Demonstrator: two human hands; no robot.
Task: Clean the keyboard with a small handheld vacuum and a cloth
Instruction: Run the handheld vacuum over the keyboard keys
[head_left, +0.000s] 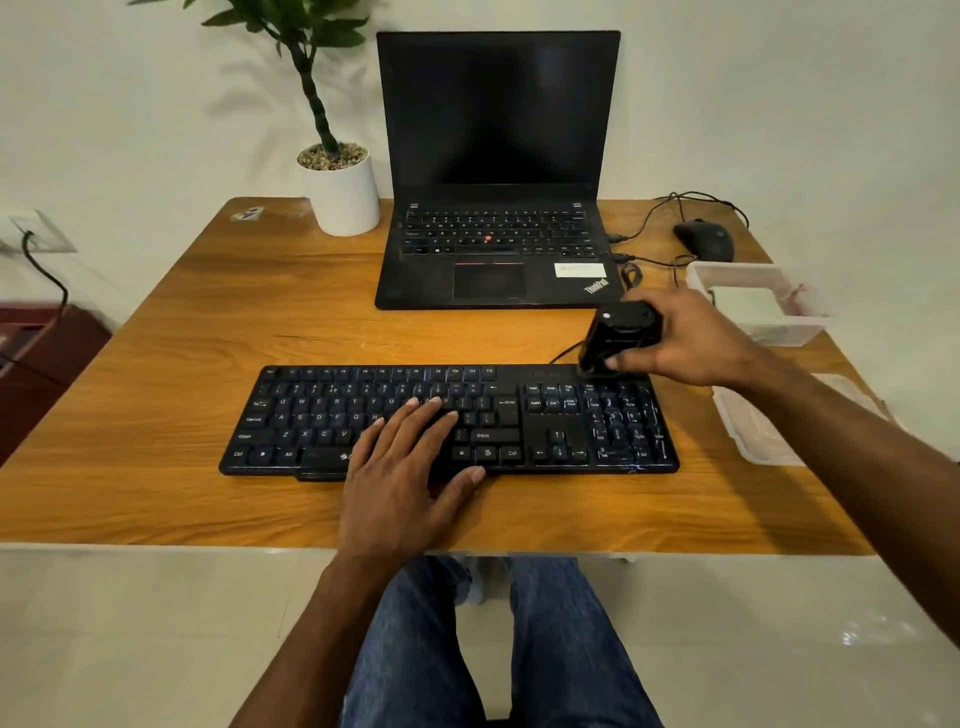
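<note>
Vacuuming step: my left hand (410, 457) lies flat, steadying the keyboard (449, 421) on the table (182, 332); my right hand (680, 343) grips the handheld vacuum (615, 338) at its far-right corner. Next, a sweep across the keys seems due.

Around my one keyboard (449, 421): one laptop (496, 171), one mouse (705, 240), one potted plant (340, 192), one handheld vacuum (618, 335), two plastic containers (758, 301).

Left hand (410, 462) flat, fingers spread and straight; right hand (685, 345) curled in a grip, arm outstretched.
</note>
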